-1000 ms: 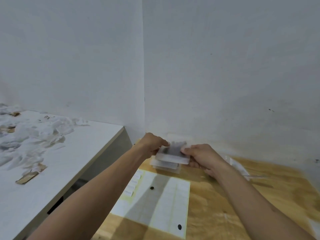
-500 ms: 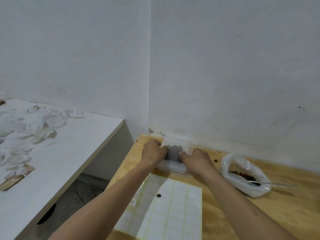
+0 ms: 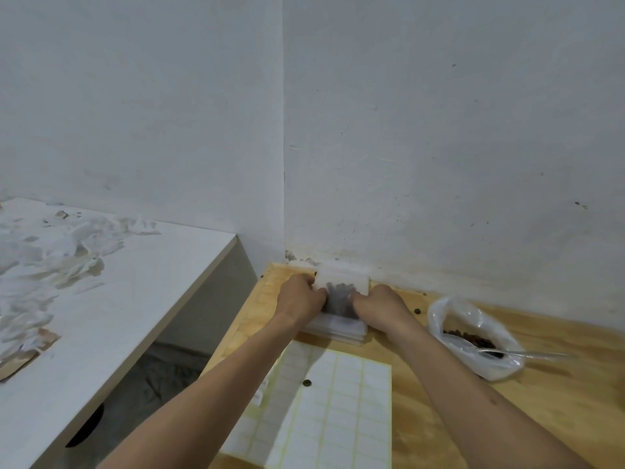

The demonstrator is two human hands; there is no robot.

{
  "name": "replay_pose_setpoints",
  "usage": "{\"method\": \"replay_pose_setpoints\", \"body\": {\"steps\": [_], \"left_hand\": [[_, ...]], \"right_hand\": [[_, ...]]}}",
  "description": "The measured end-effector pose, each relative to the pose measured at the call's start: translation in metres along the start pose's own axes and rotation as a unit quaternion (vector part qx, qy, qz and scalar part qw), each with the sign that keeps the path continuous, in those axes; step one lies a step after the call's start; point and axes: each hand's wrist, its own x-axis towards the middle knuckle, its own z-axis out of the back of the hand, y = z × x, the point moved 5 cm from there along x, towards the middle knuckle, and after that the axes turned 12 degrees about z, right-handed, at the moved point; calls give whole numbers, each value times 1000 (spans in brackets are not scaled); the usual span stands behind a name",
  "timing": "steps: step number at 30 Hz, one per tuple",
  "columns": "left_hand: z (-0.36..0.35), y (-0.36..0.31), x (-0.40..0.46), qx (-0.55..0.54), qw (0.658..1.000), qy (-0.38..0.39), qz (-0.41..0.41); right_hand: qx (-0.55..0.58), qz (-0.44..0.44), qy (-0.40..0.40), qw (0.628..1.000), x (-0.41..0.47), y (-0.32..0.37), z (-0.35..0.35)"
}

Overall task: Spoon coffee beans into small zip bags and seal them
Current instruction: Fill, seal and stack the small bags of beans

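Both hands down on a small zip bag [image 3: 341,294] with dark coffee beans inside, just under the middle of the frame. Left hand [image 3: 299,297] curled, gripping the bag's left edge. Right hand [image 3: 380,304] curled too, gripping the right edge. Bag lying on top of a pile of more clear bags [image 3: 334,328], pushed up close to the wall. Cannot tell if the zip is shut all the way, since the top strip is pale and blurry.

Beans already in this bag, so the scooping for it looks done. Likely now the pressing and closing step, or setting it on the pile. More to do, by the look of it: a bigger clear bag of beans [image 3: 473,340] at the right of the frame, open at the top, beans left inside, with a spoon [image 3: 507,352] resting in it, handle pointing right. A few loose beans [image 3: 417,311] near the wall, between the right hand and the big bag. One more bean [image 3: 306,383] on a white sheet of sticky labels [image 3: 331,411] at the bottom middle, under the arms.

All of it on a light wooden table [image 3: 558,401]. To the left, a white table [image 3: 142,299] with scraps of torn white paper [image 3: 44,262] at the far left edge. Plain white walls [image 3: 439,130] meeting in a corner above the hands, a bit dirty low down.
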Motion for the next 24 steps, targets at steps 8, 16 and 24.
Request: {"method": "replay_pose_setpoints", "body": {"steps": [8,16,24], "left_hand": [[-2,-14,-20,50,994,-76,-57],[-57,-95,-99,-6,968,-86,-236],[-170,-152,-189,6,943,83,-324]], "right_hand": [[-36,51,-27,998,-31,7,56],[-73,33,-120,990,-95,-42,157],[-136,-101,-130,977,-187,-156,234]]}}
